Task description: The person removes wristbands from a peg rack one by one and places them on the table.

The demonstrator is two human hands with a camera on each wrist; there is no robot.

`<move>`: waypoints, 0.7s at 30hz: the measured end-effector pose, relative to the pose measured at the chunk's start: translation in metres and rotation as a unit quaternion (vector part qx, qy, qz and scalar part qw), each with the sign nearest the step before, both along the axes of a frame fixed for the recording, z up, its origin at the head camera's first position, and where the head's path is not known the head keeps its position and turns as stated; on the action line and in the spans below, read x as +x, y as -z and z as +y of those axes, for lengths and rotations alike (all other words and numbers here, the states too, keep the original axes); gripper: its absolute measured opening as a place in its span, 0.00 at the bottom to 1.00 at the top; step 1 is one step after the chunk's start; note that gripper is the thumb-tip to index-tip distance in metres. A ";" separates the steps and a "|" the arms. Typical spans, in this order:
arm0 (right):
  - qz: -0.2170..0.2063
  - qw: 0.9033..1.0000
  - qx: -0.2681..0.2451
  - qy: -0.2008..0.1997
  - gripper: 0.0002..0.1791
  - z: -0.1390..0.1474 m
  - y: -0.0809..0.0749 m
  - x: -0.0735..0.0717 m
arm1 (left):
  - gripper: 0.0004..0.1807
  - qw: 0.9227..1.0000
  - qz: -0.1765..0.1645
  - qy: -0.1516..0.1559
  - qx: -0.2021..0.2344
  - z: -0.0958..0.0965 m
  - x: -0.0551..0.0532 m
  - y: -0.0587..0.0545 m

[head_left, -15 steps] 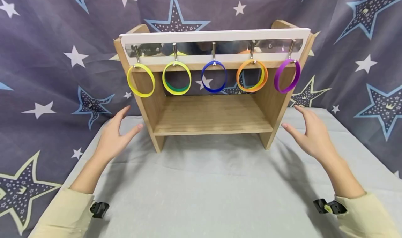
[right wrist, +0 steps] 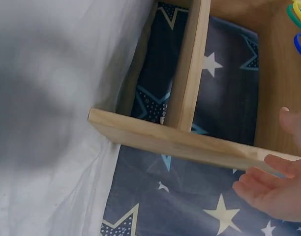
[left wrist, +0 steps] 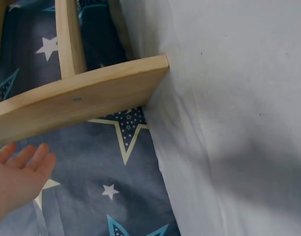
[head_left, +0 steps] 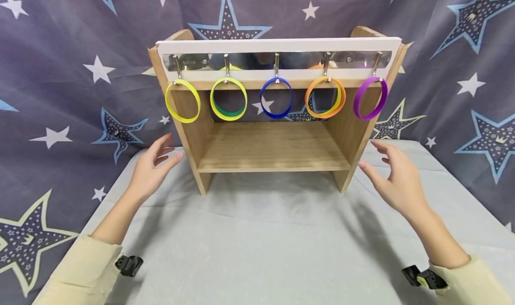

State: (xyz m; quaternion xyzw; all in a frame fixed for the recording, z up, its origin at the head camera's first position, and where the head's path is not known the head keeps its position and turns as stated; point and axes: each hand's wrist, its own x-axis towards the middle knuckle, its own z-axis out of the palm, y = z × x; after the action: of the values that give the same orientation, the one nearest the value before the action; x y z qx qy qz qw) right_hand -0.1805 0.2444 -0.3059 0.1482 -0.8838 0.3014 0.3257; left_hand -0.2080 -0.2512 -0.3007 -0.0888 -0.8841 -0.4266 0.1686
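A wooden shelf (head_left: 273, 146) stands on the cloth-covered table, with a hook rail (head_left: 257, 63) across its top front. Rings hang from the hooks: a yellow ring (head_left: 187, 120) at the far left, then a yellow ring (head_left: 212, 101) with a green ring (head_left: 229, 114), a blue ring (head_left: 275, 116), an orange ring (head_left: 307, 101) with a yellow one behind, and a purple ring (head_left: 358, 103). My left hand (head_left: 150, 171) hovers beside the left side panel, holding nothing, fingers loosely bent. Opposite it, beside the right panel, my right hand (head_left: 396, 177) is likewise relaxed, thumb apart from the fingers.
A grey cloth (head_left: 257, 242) covers the table before the shelf. Behind and at both sides hangs a dark curtain (head_left: 60, 90) with stars. Each wrist wears a black camera mount, the left mount (head_left: 128, 265) and the right mount (head_left: 424, 277) near the sleeve cuffs.
The fingers of both hands have bent a little more, and the hands have shifted slightly beside the shelf. The rings hang as before; the head view has moved slightly.
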 end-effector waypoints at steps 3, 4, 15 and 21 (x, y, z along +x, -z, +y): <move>0.004 1.000 0.002 -0.002 0.29 -0.006 -0.002 0.002 | 0.33 1.000 -0.017 0.011 0.024 0.001 -0.001 -0.001; 0.008 1.000 0.004 -0.004 0.29 -0.008 -0.004 0.003 | 0.33 0.999 -0.022 0.011 0.031 0.002 -0.001 -0.002; 0.022 0.998 0.028 -0.056 0.28 -0.035 -0.014 0.003 | 0.34 0.991 -0.075 0.028 0.108 0.005 -0.009 -0.009; 0.021 0.994 0.047 -0.094 0.29 -0.050 -0.017 0.001 | 0.33 0.979 -0.077 0.054 0.183 0.006 -0.015 -0.009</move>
State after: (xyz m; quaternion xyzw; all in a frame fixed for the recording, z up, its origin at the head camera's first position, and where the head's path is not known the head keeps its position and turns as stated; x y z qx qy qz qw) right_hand -0.1793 0.1939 -0.2891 0.2522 -0.8722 0.2853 0.3072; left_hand -0.2234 -0.2449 -0.2916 -0.0713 -0.7953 -0.5953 0.0897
